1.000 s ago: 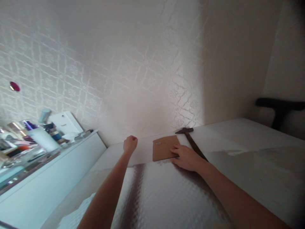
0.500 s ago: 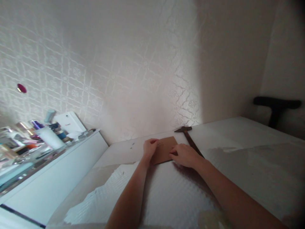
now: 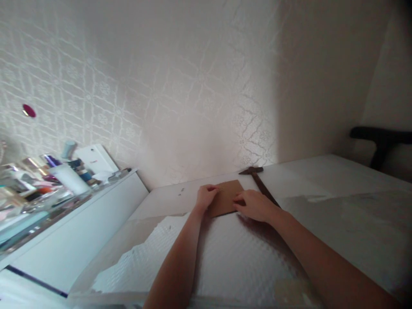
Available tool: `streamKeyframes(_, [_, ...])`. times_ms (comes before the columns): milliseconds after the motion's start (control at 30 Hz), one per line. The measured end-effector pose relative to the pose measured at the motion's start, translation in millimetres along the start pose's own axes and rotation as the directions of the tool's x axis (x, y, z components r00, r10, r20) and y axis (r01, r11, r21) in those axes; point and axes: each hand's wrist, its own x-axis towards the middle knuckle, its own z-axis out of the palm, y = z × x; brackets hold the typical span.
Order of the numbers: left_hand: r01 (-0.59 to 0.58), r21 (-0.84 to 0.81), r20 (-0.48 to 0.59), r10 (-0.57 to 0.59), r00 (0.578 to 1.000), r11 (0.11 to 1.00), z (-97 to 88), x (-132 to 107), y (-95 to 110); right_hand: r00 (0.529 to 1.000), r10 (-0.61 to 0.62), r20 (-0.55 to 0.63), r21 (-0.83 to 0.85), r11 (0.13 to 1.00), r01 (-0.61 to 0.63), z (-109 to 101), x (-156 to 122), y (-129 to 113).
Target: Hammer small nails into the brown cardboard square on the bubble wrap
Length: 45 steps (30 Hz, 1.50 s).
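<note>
A flat brown piece of cardboard [image 3: 228, 198] lies on the white table between my hands. My left hand [image 3: 206, 197] is closed at its left edge, with thumb and fingertips on the top face. A few small marks show by those fingertips, too blurred to name. At the right edge, the bent fingers of my right hand [image 3: 252, 204] grip the cardboard. Whether anything small is between the fingers of either hand is hidden. Just beyond my right hand lies a hammer [image 3: 262, 185], its dark head near the wall and part of its handle behind my wrist.
Crinkled clear plastic sheeting covers the near part of the white table [image 3: 299, 174]. Two tiny dark bits [image 3: 181, 191] lie left of the cardboard. A white cabinet [image 3: 106, 223] on the left bears bottles and a white box [image 3: 96, 159]. Behind stands a patterned wall [image 3: 193, 107].
The view has shifted slightly, moving the scene a little up and to the right. Both hands stay at the cardboard; fewer of its small marks show by the left fingertips.
</note>
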Motion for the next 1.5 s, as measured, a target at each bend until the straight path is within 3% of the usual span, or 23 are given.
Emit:
streamKeyframes(500, [-0.007, -0.021, 0.035, 0.008, 0.999, 1.000, -2.0, -4, 4, 1.000, 0.018, -0.005, 0.021, 1.000, -0.017, 0, 0, 1])
streamKeyframes(667, [-0.041, 0.030, 0.031, 0.040, 0.999, 0.999, -1.7, -3, 3, 0.992, 0.053, -0.111, -0.060, 0.996, -0.060, -4, 2, 2])
streamKeyframes(800, [-0.052, 0.104, -0.017, 0.054, 0.998, 0.993, -5.4, -6, 12, 0.937, 0.239, -0.255, -0.194, 0.937, -0.292, -11, 0, 6])
streamKeyframes(933, [-0.137, 0.419, -0.096, 0.194, 0.976, 0.898, -11.5, -24, 42, 0.835, 0.483, -0.262, -0.222, 0.812, -0.539, -17, -6, 12])
streamKeyframes(1067, [-0.206, 0.614, 0.138, 0.153, 0.978, 0.762, -10.0, -56, 79, 0.805, 0.579, -0.130, -0.233, 0.772, -0.592, -17, -10, 18])
streamKeyframes(1133, [-0.298, 0.633, 0.303, 0.127, 0.945, 0.715, -6.7, -70, 89, 0.802, 0.589, -0.097, -0.230, 0.771, -0.594, -16, -10, 21])
streamKeyframes(1200, [-0.333, 0.632, 0.397, 0.076, 0.915, 0.700, -3.8, -80, 93, 0.808, 0.582, -0.089, -0.219, 0.780, -0.586, -15, -10, 23])
streamKeyframes(1333, [-0.334, 0.620, 0.483, -0.009, 0.876, 0.710, -2.5, -86, 91, 0.832, 0.541, -0.126, -0.162, 0.816, -0.555, -16, -6, 29])
streamKeyframes(1400, [-0.337, 0.609, 0.506, -0.025, 0.862, 0.718, -3.0, -85, 89, 0.821, 0.547, -0.165, -0.098, 0.819, -0.565, -18, -3, 32])
streamKeyframes(1500, [-0.330, 0.597, 0.524, -0.045, 0.851, 0.731, -1.8, -81, 86, 0.777, 0.602, -0.183, 0.179, 0.798, -0.576, -21, 1, 34])
